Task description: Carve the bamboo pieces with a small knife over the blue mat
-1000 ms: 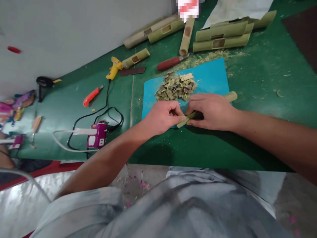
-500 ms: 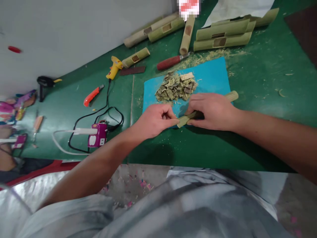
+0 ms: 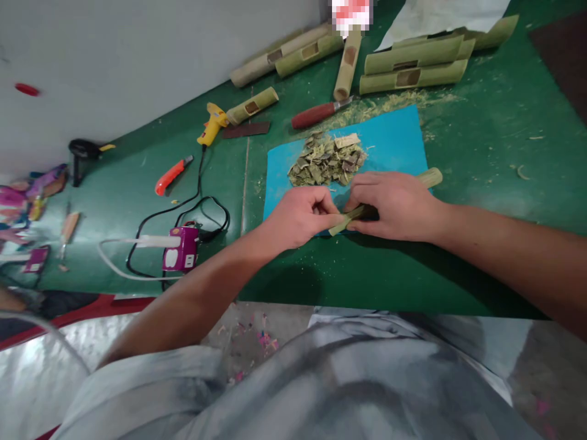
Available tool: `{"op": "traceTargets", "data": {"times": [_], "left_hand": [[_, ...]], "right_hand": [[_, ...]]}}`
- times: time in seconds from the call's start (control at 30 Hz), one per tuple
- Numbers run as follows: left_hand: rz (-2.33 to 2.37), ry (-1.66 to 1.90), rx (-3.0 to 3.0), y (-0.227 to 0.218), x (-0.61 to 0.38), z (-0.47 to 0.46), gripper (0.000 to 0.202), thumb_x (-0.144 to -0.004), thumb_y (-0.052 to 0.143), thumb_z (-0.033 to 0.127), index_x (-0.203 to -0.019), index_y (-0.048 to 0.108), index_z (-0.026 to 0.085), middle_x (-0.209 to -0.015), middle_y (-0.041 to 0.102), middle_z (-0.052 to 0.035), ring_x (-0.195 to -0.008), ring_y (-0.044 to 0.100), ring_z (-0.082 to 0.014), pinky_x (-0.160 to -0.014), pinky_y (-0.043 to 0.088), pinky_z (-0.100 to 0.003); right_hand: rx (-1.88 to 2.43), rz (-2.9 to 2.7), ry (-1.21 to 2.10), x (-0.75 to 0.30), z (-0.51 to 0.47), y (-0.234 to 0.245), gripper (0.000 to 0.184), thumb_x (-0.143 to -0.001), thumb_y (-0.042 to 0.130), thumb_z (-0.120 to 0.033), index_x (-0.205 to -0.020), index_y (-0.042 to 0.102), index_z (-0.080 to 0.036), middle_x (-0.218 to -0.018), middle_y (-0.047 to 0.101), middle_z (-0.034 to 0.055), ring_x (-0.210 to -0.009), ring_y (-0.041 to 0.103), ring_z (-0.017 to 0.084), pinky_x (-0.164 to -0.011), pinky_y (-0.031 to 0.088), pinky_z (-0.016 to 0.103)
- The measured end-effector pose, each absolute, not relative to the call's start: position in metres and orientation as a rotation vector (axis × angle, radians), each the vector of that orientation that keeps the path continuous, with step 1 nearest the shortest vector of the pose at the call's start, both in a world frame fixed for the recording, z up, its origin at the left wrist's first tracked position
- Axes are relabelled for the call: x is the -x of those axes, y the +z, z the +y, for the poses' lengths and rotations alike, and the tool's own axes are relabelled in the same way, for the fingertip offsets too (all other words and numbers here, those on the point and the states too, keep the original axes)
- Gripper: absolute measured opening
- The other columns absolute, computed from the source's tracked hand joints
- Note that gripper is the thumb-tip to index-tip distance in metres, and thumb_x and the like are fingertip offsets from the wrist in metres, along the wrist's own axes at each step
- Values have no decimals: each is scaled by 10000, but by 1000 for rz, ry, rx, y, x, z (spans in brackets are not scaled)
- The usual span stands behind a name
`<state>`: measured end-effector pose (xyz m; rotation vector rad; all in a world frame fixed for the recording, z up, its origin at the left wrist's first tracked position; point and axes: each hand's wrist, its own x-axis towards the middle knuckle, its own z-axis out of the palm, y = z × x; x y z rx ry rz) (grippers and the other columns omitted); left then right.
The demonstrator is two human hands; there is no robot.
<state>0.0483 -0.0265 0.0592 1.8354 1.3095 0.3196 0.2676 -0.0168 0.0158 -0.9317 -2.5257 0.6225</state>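
My right hand (image 3: pixel 392 206) is wrapped over a pale green bamboo tube (image 3: pixel 430 178), whose right end sticks out beyond the wrist. The tube's left end shows below my fingers, with a dark opening partly hidden under them. Thumb and fingertips of my left hand (image 3: pixel 305 214) are pinched together against that left end; whatever lies between them is hidden. Under both hands is a blue sheet (image 3: pixel 397 140), bearing a heap of dry brownish-green chips (image 3: pixel 323 162) just beyond my fingers.
Beyond the sheet lie a red-handled knife (image 3: pixel 316 115) and several bamboo tubes with cut windows (image 3: pixel 415 55). To the left are a yellow glue gun (image 3: pixel 212 125), an orange box cutter (image 3: pixel 172 176) and a purple power strip (image 3: pixel 183 247) with cords on the green table (image 3: pixel 275 281).
My left hand has shifted a little to the right, its pinched fingertips moving along the tube's left end toward my right hand. The right hand and tube have hardly moved.
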Motion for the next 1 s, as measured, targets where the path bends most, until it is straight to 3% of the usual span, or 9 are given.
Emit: {"op": "traceTargets", "data": {"times": [0.37, 0.6, 0.8, 1.0], "left_hand": [[1351, 408, -1695, 55, -32, -34, 214, -738, 776, 326, -685, 643, 167, -624, 593, 14, -572, 483, -104, -541, 369, -242], [1275, 584, -1607, 40, -31, -40, 220, -734, 804, 294, -855, 664, 176, -688, 607, 17, -614, 546, -108, -576, 439, -237], [1168, 791, -2015, 31, -29, -53, 92, -860, 717, 221, -829, 642, 179, -783, 637, -6, -661, 569, -96, -607, 472, -219], [1110, 791, -2485, 25, -22, -58, 84, -961, 637, 236, -963, 703, 183, -929, 717, -61, -827, 670, -136, -748, 559, -260]], "right_hand": [[956, -2527, 640, -265, -18, 18, 202, -844, 678, -383, -898, 680, -188, -927, 654, 70, -914, 596, 242, -704, 374, 335], [960, -2537, 633, -265, -17, 18, 216, -848, 675, -394, -894, 681, -184, -918, 652, 68, -911, 594, 236, -702, 369, 326], [938, -2512, 627, -267, -18, 17, 185, -847, 668, -378, -873, 668, -195, -911, 650, 67, -898, 584, 227, -699, 362, 323], [928, -2513, 640, -267, -17, 17, 192, -858, 659, -391, -877, 671, -200, -907, 648, 67, -898, 586, 230, -699, 367, 324]]}}
